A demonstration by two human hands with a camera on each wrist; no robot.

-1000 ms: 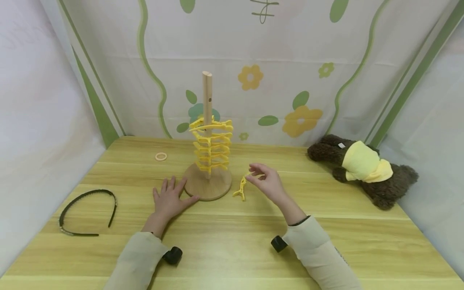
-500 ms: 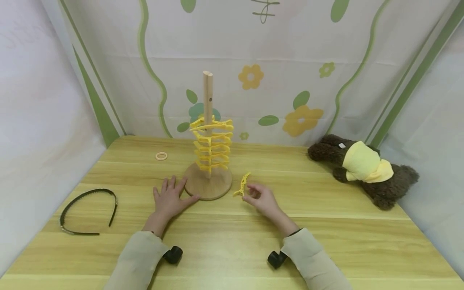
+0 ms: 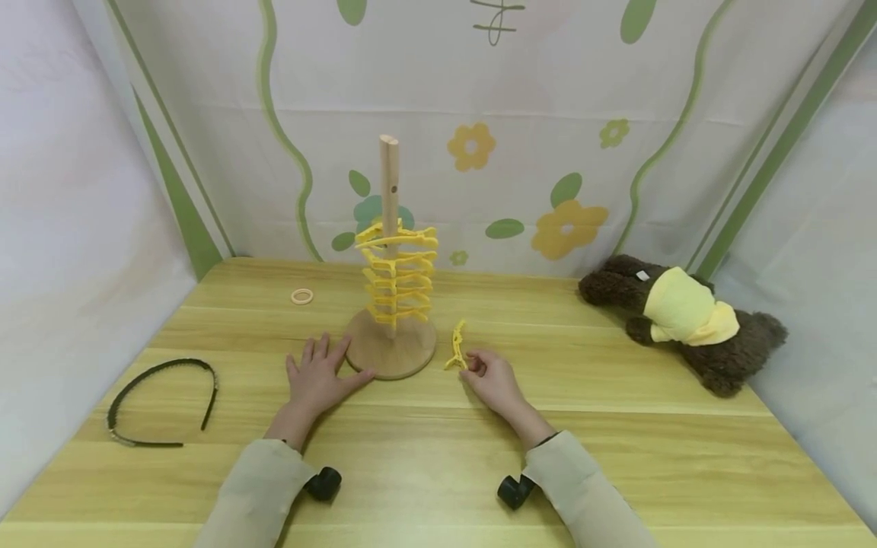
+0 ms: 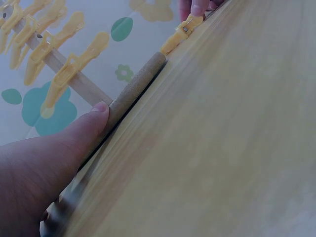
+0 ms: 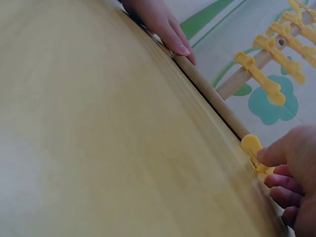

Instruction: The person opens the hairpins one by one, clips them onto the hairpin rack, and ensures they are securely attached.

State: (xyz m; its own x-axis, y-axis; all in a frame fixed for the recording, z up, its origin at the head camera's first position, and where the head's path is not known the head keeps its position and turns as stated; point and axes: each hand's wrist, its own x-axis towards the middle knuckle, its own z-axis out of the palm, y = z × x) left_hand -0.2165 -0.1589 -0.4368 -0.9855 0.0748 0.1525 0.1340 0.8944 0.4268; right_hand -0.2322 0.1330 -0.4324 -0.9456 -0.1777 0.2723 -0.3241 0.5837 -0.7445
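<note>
A wooden post point(image 3: 389, 175) stands upright on a round wooden base point(image 3: 370, 354), with several yellow hair clips point(image 3: 400, 278) stacked crosswise along its lower half. My left hand point(image 3: 317, 384) lies with its fingers spread at the left of the base. Its thumb rests on the base's rim, as the left wrist view point(image 4: 101, 109) also shows. On the right of the base, a single yellow hair clip point(image 3: 457, 346) is pinched at its near, forked end by the thumb and fingers of my right hand point(image 3: 495, 384); the right wrist view shows this clip point(image 5: 251, 147) beside the base.
A black headband point(image 3: 116, 411) lies on the table point(image 3: 425, 472) at the left. A small pale ring point(image 3: 301, 297) is behind my left hand. At the back right lies a dark brown plush toy point(image 3: 733, 350) in a yellow top. A patterned cloth point(image 3: 548, 76) hangs behind the table.
My right hand has come down and toward me from the clip's far end to its forked near end and now pinches it. The clip has turned slightly straighter. My left hand stays in place.
</note>
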